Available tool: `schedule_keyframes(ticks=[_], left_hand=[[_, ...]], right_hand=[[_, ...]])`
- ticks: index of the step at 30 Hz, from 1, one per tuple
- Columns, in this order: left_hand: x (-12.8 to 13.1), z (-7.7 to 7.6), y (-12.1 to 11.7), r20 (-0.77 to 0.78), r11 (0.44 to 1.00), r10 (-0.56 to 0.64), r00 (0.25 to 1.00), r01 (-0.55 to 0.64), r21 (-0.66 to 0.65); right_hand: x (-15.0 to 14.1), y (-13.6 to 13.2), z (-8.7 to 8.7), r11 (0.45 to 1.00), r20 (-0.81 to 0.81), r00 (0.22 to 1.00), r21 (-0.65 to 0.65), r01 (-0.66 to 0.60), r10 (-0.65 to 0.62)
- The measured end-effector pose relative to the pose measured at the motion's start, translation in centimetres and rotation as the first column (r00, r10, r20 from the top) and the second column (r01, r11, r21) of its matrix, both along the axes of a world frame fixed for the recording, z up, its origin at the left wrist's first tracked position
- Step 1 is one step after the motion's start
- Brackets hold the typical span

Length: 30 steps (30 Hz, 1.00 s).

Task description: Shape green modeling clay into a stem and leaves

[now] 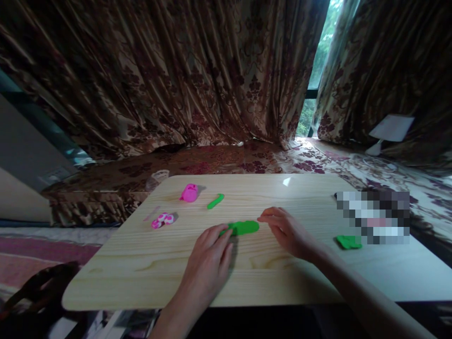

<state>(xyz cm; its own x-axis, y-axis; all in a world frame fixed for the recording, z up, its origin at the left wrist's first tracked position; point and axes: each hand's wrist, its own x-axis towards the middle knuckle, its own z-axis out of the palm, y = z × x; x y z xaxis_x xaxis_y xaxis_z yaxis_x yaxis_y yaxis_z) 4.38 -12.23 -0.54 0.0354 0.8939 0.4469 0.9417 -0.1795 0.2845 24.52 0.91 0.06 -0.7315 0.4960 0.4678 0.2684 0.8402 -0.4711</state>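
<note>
A flattened green clay piece (pixel 244 228) lies on the pale wooden table (pixel 176 268), near its middle. My left hand (pixel 211 256) rests flat with its fingertips on the clay's left end, fingers stretched out. My right hand (pixel 286 230) sits just right of the clay, fingers loosely curled with the tips at the clay's right end; nothing is held in it. A thin green clay roll (pixel 215 201) lies behind the piece.
A pink clay lump (pixel 189 193) and a pink-and-white clay shape (pixel 163 220) lie at the back left. A small green clay slab (pixel 349 242) sits at the right beside a blurred-out patch. Patterned curtains and bedding lie behind the table.
</note>
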Motion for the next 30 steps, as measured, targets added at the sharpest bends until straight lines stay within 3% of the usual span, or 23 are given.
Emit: schedule_keyframes(ticks=[3, 9, 13, 17, 21, 24, 26, 28, 30], left_hand=[[0.7, 0.1, 0.2, 0.004, 0.998, -0.046, 0.999, 0.046, -0.045], [1.3, -0.5, 0.1, -0.025, 0.997, -0.034, 0.999, 0.032, -0.075], [1.2, -0.7, 0.0, -0.010, 0.996, -0.046, 0.999, 0.045, -0.081], [1.0, -0.2, 0.2, 0.040, 0.996, -0.060, 0.997, 0.062, -0.057], [1.0, 0.7, 1.3, 0.126, 1.000, -0.003, 0.992, 0.003, 0.004], [0.8, 1.3, 2.7, 0.190, 0.998, 0.066, 0.979, -0.065, -0.013], [0.4, 1.6, 3.9, 0.249, 0.996, 0.086, 0.965, -0.083, -0.021], [-0.2, 2.0, 5.2, 0.381, 0.996, 0.082, 0.921, -0.084, -0.011], [-0.8, 2.7, 6.8, 0.574, 0.999, 0.039, 0.818, -0.017, -0.044]], right_hand=[[-1.5, 1.0, -0.2, 1.000, -0.023, 0.999, 0.006, -0.030, 0.030], [-3.6, 1.7, -0.6, 0.999, 0.144, 0.990, 0.044, -0.014, 0.007], [-4.1, 1.6, -0.2, 0.999, 0.157, 0.988, 0.037, -0.017, 0.011], [-4.4, 1.8, 0.5, 0.998, 0.195, 0.980, 0.043, -0.041, 0.032], [-4.2, 2.1, 1.1, 0.999, 0.189, 0.981, -0.004, 0.043, -0.042], [-4.2, 2.3, 1.0, 0.997, 0.178, 0.984, -0.078, 0.027, -0.013], [-4.4, 2.6, 0.7, 0.976, 0.107, 0.994, -0.216, 0.008, 0.015], [-4.7, 3.0, 0.3, 0.922, 0.031, 0.999, -0.386, -0.026, 0.041], [-4.9, 3.5, 0.2, 0.860, -0.022, 0.998, -0.507, -0.064, 0.061]])
